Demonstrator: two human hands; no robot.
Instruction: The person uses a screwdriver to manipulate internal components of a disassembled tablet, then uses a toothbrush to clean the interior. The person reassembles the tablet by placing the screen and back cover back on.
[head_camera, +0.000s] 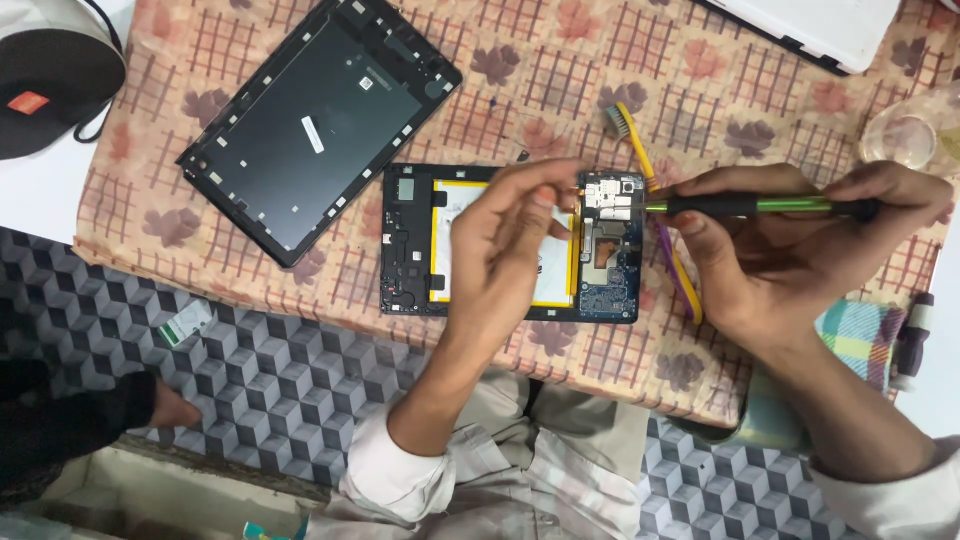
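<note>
From the head camera, the opened black tablet body with its yellow-bordered white battery pack (510, 243) lies flat on the leaf-patterned peach cloth (700, 120), its long axis running left to right and its near edge close to the cloth's near hem. The circuit-board end is on the right, which puts it directly in front of the right hand (790, 250).

That hand grasps a slim green and black screwdriver (760, 206), held level and parallel to the tablet's long axis. The tip points left and meets the top of the board section, so the tool comes in from the right, just beyond the tablet's right edge.

The left hand (515, 245) hovers over the battery, fingers curled with the thumb and forefinger pinched together at the seam between battery and board. I cannot tell whether anything small is pinched there. It is the nearer hand to the tablet's middle and hides much of the battery.

A yellow and purple toothbrush (660, 215) lies just beside the right edge, partly under the screwdriver. The detached black back cover (320, 125) rests tilted at far left, well apart. A clear glass (900, 140) stands far right.
</note>
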